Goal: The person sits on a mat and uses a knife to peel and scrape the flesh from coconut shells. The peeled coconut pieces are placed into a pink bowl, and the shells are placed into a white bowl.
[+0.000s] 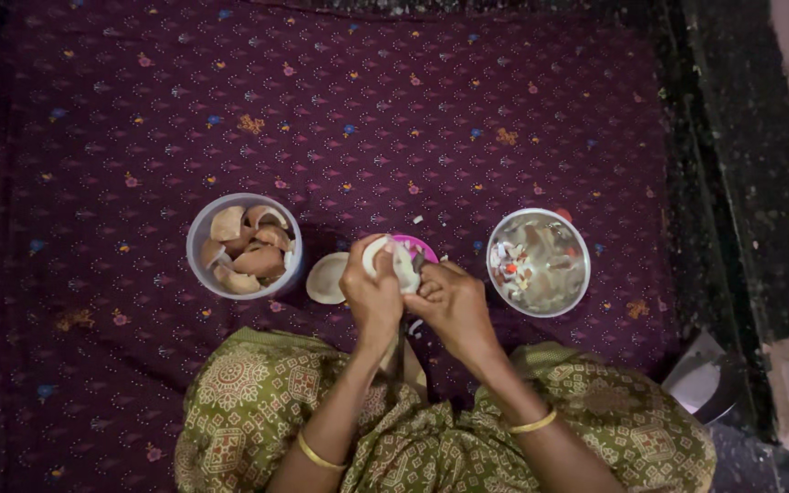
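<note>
A piece of white coconut flesh [385, 260] is held up between both hands above a maroon patterned cloth [413, 119] spread on the floor. The left hand [372, 292] is closed around the piece from the left, thumb and fingers wrapped on it. The right hand [454, 306] is curled shut just beside it, its fingers pressed against the piece's lower right edge; whether a tool is gripped inside it cannot be told. Directly behind the hands, a small pink bowl [417, 245] is partly hidden. A half coconut shell [326, 278] lies on the cloth just left of the left hand. Further left, a clear plastic tub [201, 233] is filled with broken coconut pieces. To the right, a round steel bowl [495, 237] is seen holding pale scraps and small red bits. Gold bangles are worn on both wrists, above a green patterned garment [257, 402].
</note>
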